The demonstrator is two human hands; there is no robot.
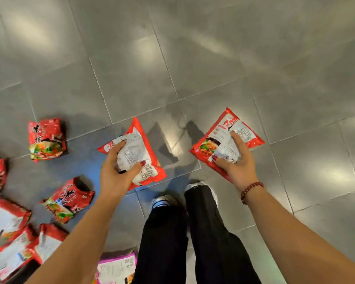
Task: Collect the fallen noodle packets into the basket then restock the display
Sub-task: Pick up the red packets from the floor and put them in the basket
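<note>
I am holding a red noodle packet (136,149) in my left hand (119,171) at the centre of the frame, fingers and thumb curling round it. My right hand (236,163), with a bead bracelet (251,190) on the wrist, is gripping a second red packet (209,138) right of centre. More fallen packets (46,139) are lying scattered on the grey tiled floor (193,58) at the left and lower left. A pink packet (117,267) is lying at the bottom edge, beside my trouser legs (209,232).

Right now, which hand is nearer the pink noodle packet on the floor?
Left. The left hand is ahead of the pink noodle packet; the right hand is farther right.
</note>
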